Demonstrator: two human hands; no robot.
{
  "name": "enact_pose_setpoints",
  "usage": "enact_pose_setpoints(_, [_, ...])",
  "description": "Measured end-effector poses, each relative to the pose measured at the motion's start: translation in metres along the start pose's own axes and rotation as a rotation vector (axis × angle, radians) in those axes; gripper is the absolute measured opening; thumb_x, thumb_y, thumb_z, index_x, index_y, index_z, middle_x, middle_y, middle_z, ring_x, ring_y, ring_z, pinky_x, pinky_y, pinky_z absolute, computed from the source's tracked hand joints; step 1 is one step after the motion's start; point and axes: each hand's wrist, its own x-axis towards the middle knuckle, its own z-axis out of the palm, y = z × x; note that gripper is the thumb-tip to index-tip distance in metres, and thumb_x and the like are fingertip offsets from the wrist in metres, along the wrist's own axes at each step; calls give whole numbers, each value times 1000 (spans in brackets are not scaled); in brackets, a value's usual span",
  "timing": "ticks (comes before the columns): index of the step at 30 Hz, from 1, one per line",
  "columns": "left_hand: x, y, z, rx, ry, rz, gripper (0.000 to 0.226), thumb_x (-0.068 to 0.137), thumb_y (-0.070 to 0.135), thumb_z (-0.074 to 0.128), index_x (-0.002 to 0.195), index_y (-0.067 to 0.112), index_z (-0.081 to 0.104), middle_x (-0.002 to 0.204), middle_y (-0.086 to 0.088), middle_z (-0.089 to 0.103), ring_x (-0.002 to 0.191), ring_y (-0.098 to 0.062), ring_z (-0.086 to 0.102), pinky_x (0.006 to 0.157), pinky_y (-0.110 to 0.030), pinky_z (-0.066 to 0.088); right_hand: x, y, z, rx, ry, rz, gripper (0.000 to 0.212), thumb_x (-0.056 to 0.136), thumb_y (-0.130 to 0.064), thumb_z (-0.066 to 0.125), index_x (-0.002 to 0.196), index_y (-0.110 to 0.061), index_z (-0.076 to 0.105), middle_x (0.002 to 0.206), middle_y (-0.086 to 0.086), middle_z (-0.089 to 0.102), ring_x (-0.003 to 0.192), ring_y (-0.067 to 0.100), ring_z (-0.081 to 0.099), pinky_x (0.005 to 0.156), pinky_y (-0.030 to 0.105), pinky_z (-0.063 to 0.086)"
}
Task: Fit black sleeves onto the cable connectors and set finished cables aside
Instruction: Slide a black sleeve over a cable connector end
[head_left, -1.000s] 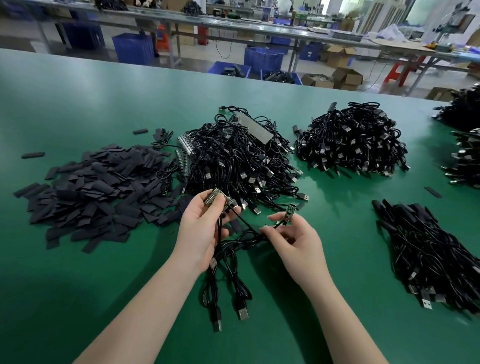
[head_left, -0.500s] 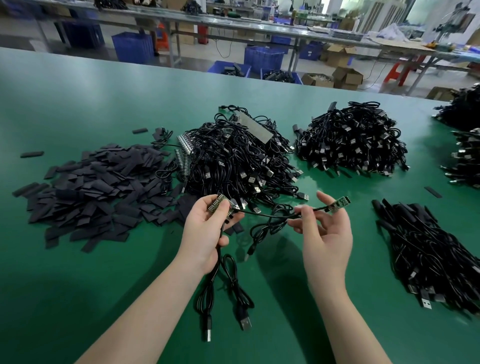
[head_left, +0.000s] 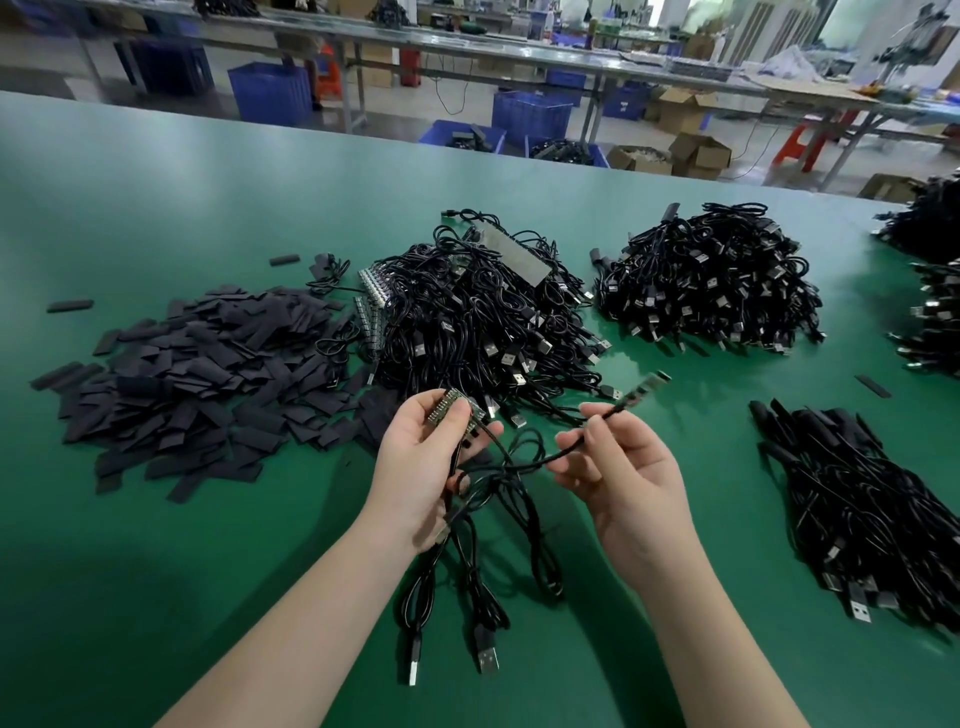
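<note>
L hand (head_left: 421, 462) is gripping a small bunch of cables (head_left: 483, 525) w/ fingers curled round them, thumb pressing the stacked bare connector boards (head_left: 460, 410) at the top. USB plugs are hanging down toward the near edge of the green tabletop (head_left: 156, 597). R hand (head_left: 628, 478) is pinching one cable just behind its connector (head_left: 647, 387) btwn thumb and forefinger, other fingers loosely spread, and the board end is sticking out up and to the right, still bare.

So imo the step in hand is separating one cable out of the bunch and getting it ready for a sleeve. The sleeve pile (head_left: 197, 374) is sitting toward the left edge, well apart from the R hand, just left of the unsleeved cable heap (head_left: 488, 312) in the middle. Finished pile (head_left: 872, 499) is lying at the right edge, near the R hand.

Tips for doing this bit well: keep the pinch close behind the board so the end isn't flopping, make sure the single cable is coming free of the loops in the L hand before pulling (looks a bit tangled there tbh), then line the board's narrow end up w/ the sleeve opening and slide straight, no twisting. Can't tell how snug the sleeves are from here, so go gently first.
</note>
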Motion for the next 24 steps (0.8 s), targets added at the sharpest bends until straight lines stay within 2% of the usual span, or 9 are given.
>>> enact_pose_setpoints(1, [-1,1,0,0,-30,10,13,96,19,61,108,13,57,109,-14,68,95,-24,73,47,-24,51,-1,-1,1,-90,17,-10,15,86,-23,65,85,-32,77,79,5,75,66,15,71,65,25,58])
enact_pose_setpoints(3, [-3,2,0,37,-98,34,8,96,17,60,104,16,57,95,-5,70,95,-24,72,35,-16,35,-1,3,3,-243,18,-50,21,91,-13,65,90,-30,77,80,7,76,67,16,71,65,24,57])
enact_pose_setpoints(5, [-3,2,1,102,-156,60,6,95,18,61,100,21,59,84,4,70,91,-20,70,35,-15,30,-2,7,7,-272,6,-38,23,92,-7,66,92,-28,76,78,8,76,63,14,70,61,19,54])
enact_pose_setpoints(8, [-4,1,1,205,-192,95,10,93,20,64,92,30,65,73,9,65,65,-10,57,36,-17,32,-2,13,9,-336,-15,10,19,91,-13,69,93,-32,75,73,5,76,63,8,69,60,16,51])
enact_pose_setpoints(10, [-5,1,1,208,-207,98,9,90,21,67,91,29,66,76,2,64,63,-13,54,36,-18,33,-1,16,9,-385,-1,50,19,90,-21,71,87,-40,74,70,6,74,66,6,70,67,21,53])
enact_pose_setpoints(14, [-7,4,2,152,-256,75,19,77,27,70,94,20,64,94,-21,62,83,-31,52,37,-19,35,1,20,8,-294,29,167,16,85,-31,76,72,-38,69,70,4,71,67,12,68,73,36,54])
enact_pose_setpoints(17, [-9,8,0,109,-370,44,22,78,23,65,96,13,58,82,-3,68,65,-12,56,37,-16,33,1,19,7,-227,-26,211,24,64,-51,82,67,-34,66,80,-1,73,75,9,66,73,32,57])
enact_pose_setpoints(19, [-10,10,0,103,-395,38,22,79,23,64,97,12,57,78,4,68,61,-6,55,37,-16,33,1,17,5,-155,-88,249,29,59,-51,82,68,-30,64,82,-2,71,76,8,67,67,27,57])
enact_pose_setpoints(24, [-7,8,1,110,-252,38,14,76,29,68,88,21,66,87,-4,72,87,-24,60,37,-16,32,0,18,2,-155,-162,254,21,74,-38,82,71,-26,66,73,3,58,68,14,57,62,25,45])
